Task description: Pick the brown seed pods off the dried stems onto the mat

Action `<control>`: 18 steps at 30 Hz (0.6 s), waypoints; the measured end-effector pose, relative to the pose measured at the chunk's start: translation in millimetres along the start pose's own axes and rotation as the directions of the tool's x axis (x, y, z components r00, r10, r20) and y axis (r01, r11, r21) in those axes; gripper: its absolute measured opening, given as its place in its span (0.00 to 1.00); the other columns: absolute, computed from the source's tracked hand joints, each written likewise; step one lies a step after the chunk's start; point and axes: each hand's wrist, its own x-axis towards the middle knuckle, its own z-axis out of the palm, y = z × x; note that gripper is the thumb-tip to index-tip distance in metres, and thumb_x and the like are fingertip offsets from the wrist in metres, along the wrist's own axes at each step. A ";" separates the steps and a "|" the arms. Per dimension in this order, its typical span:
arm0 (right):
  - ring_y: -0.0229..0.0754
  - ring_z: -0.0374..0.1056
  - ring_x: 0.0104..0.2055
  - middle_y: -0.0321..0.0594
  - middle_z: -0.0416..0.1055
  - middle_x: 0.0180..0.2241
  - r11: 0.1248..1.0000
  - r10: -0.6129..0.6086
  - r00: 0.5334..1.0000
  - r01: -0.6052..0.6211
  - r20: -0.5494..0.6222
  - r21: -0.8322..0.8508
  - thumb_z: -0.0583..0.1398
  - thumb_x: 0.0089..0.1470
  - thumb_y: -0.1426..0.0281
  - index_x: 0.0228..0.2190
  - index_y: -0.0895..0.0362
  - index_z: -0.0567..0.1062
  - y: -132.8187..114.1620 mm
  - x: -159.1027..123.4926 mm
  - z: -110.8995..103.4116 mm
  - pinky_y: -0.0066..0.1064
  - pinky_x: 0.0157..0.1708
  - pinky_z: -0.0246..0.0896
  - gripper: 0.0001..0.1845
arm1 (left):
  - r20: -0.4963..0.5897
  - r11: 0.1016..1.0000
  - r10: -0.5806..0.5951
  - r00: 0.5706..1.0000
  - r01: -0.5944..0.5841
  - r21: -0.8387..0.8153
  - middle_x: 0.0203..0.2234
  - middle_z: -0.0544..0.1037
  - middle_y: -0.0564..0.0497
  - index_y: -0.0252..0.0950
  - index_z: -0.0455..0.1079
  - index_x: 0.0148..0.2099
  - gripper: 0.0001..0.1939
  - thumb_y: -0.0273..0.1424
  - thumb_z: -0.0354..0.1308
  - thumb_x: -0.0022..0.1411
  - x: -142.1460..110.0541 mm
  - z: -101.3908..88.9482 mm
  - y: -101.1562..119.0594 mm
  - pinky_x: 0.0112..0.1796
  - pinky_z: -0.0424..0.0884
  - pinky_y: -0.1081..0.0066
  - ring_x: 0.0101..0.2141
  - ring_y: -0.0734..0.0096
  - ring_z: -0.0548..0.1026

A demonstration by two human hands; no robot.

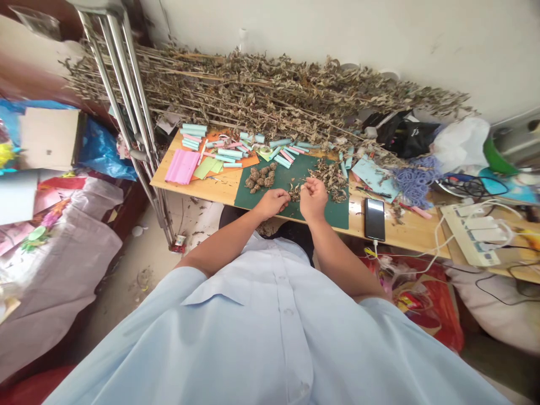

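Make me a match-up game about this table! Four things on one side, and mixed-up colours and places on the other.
1. Phone
2. Brown lumps
3. Pink paper
4. Tangled string

A. Flat near the left end of the wooden table
B. Bluish-purple
C. Dark screen, with a white cable plugged in
D. Bunched together on the green mat

Pairs: 1-C, 2-D, 3-A, 4-B

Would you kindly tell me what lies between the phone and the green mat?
Between the phone and the mat, the head view shows bare wooden tabletop.
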 end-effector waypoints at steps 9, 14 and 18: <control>0.40 0.71 0.32 0.37 0.74 0.33 0.995 0.036 0.970 -0.058 0.239 0.087 0.62 0.51 0.65 0.45 0.53 0.71 -11.3 1.3 -8.9 0.35 0.35 0.69 0.19 | -0.045 0.986 -0.032 0.998 0.024 -0.163 0.27 0.76 0.53 0.33 0.71 0.42 0.05 0.27 0.57 0.63 1.9 -1.4 -2.1 0.18 0.54 0.80 0.18 0.84 0.65; 0.38 0.68 0.29 0.34 0.73 0.30 0.996 0.044 0.949 -0.067 0.314 0.061 0.63 0.49 0.65 0.44 0.54 0.70 -13.6 -5.4 -3.0 0.33 0.33 0.67 0.19 | -0.001 0.981 0.002 1.000 -0.002 -0.194 0.23 0.70 0.56 0.33 0.72 0.37 0.10 0.35 0.63 0.62 -0.6 -4.8 -2.2 0.18 0.54 0.80 0.18 0.84 0.64; 0.38 0.68 0.28 0.33 0.72 0.30 0.996 0.056 0.941 -0.075 0.335 0.046 0.63 0.49 0.65 0.45 0.54 0.70 -14.0 -5.2 -0.1 0.33 0.32 0.66 0.20 | 0.018 0.986 0.040 0.999 -0.036 -0.161 0.20 0.68 0.57 0.33 0.71 0.35 0.12 0.37 0.66 0.60 0.4 -6.5 -6.7 0.19 0.55 0.79 0.18 0.84 0.62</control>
